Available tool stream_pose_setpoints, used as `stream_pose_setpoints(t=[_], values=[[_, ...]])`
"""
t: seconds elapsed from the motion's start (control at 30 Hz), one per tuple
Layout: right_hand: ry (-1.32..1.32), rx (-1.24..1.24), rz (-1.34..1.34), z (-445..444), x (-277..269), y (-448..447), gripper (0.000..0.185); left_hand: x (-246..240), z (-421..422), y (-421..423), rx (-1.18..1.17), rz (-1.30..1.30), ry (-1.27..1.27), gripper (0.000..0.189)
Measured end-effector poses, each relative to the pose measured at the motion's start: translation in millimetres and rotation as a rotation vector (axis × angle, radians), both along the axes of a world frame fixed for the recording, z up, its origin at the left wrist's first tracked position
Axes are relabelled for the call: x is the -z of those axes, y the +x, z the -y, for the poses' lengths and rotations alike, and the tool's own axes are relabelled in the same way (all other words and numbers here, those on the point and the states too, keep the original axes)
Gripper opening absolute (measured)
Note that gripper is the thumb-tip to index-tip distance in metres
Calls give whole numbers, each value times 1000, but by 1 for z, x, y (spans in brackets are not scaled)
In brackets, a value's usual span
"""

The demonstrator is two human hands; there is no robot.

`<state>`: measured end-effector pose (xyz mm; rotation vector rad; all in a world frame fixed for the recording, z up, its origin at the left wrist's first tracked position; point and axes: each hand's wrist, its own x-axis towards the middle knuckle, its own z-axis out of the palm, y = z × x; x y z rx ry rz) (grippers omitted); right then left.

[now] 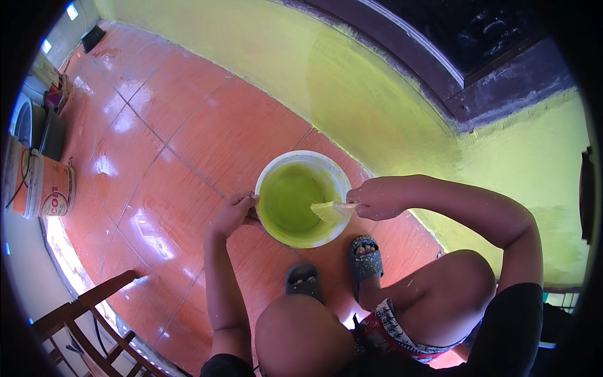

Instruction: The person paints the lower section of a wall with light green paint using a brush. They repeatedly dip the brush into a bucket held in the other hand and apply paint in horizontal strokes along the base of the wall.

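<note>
A round white plastic bucket [340, 175] with yellow-green paint [294, 195] inside stands on the tiled floor in front of me. My left hand [238, 213] grips its left rim, thumb on top and fingers outside. On the other side, my right hand [379, 198] is closed round the handle of a paintbrush [330, 210]. The brush lies over the right part of the opening, its paint-coated bristles pointing left into the bucket. Whether the bristles touch the paint I cannot tell.
Beyond the bucket runs a yellow-green wall [358, 118] with darker patches, below a dark frame [509, 80]. Orange-and-white buckets [52, 186] and dark basins [52, 134] stand far left. A wooden chair [87, 306] is at lower left. My sandalled feet [365, 259] are close to the bucket.
</note>
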<state>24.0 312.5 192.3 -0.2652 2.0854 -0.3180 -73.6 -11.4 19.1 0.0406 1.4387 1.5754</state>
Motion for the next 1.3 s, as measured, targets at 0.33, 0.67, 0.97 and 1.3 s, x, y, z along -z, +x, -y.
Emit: stream_pose_setpoints(t=[0.33,0.67,0.97,1.3], values=[[-218,85,-70,-14,-3,12,38,-34,-20,40,64,-239,-287,52],[-491,106,-94,-70,2,-37,38,-54,-39,65,-77,121,-200,61],[-612,73,-308,-94,-84,-61,43,-168,-120,-87,365,-86,-509,67],[-447,164,-263,-40,-50,-115,44,-150,-111,-177,444,-101,-557,60]])
